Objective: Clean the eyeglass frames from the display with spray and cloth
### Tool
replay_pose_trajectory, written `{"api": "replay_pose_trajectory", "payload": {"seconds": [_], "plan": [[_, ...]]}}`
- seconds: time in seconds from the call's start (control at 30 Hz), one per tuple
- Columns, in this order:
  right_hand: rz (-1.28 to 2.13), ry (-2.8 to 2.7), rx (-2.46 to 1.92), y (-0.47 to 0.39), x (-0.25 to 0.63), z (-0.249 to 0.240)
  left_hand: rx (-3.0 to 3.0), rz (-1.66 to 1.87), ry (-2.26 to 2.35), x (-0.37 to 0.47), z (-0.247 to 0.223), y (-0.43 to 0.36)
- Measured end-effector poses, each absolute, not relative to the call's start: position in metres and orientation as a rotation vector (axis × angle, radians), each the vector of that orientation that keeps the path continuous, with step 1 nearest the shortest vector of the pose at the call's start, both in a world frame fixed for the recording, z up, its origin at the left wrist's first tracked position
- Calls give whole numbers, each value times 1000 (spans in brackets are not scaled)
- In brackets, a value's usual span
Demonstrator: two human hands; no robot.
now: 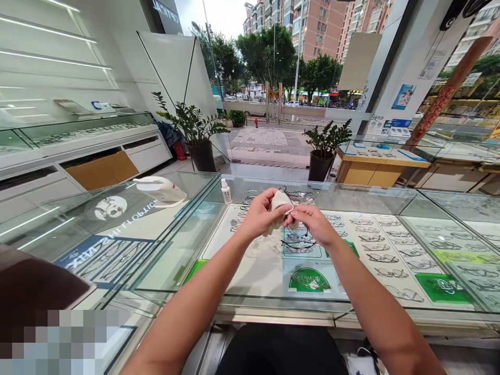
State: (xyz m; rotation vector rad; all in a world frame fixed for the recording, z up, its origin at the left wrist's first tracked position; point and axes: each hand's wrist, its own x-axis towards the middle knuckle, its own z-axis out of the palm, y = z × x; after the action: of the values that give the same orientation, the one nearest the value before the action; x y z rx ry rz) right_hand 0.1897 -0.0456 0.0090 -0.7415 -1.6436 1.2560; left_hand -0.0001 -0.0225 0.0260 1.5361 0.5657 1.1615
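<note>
Above the glass showcase, my left hand (262, 212) is closed around a bunched whitish cloth (280, 200). My right hand (311, 220) meets it from the other side, thumb and fingers pinched at the cloth's lower edge. A thin dark curved piece, perhaps part of a pair of glasses, shows at the top of the cloth; what lies inside the folds is hidden. To the left of my hands, a small white bottle (226, 191) stands upright on the glass.
Beneath the glass of the showcase (250, 303) lie rows of eyeglasses (372, 238) and green cards (310, 280). A white device (160, 190) sits on the left counter. Potted plants (321, 165) stand beyond, before the glass front.
</note>
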Motion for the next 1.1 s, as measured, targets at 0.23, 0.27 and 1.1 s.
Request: {"api": "replay_pose_trajectory", "payload": {"seconds": [0.23, 0.27, 1.1], "plan": [[1217, -1696, -727, -47, 189, 12, 1553, 1335, 672, 2, 21, -21], [1207, -1673, -731, -45, 190, 12, 1538, 1327, 657, 1, 21, -20], [1210, -1461, -693, -39, 197, 9, 1352, 1241, 638, 3, 12, -6]]}}
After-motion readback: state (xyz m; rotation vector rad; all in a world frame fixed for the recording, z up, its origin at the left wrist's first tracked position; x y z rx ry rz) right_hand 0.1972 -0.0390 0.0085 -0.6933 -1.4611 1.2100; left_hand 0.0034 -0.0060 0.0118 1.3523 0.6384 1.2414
